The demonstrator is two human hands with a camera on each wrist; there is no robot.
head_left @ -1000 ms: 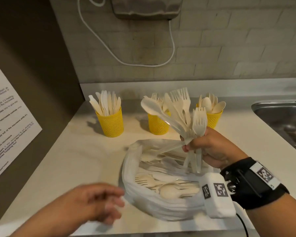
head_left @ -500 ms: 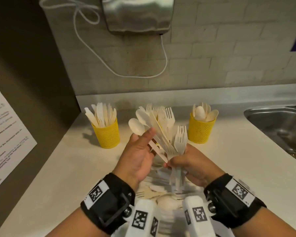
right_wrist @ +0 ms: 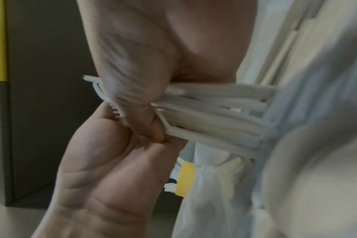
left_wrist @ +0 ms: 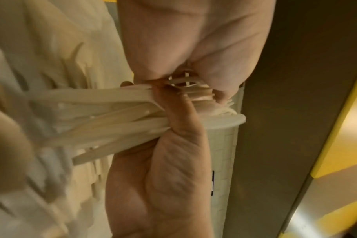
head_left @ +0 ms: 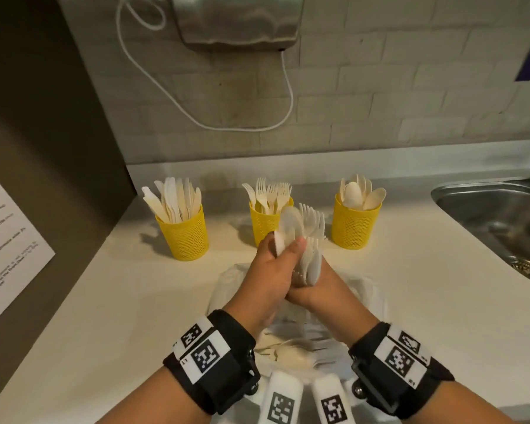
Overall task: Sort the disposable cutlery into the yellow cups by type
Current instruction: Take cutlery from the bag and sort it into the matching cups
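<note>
We see three cups (head_left: 356,223) part-filled, both hands (head_left: 270,272) gripping a mixed bunch (head_left: 311,240) (bag (head_left: 371,296) not emptied), much unsorted.

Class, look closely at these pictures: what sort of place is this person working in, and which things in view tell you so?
Probably a shared kitchenette or office pantry. A steel sink is set into the counter, a printed notice hangs on the left wall, and three yellow cups hold disposable cutlery.
</note>
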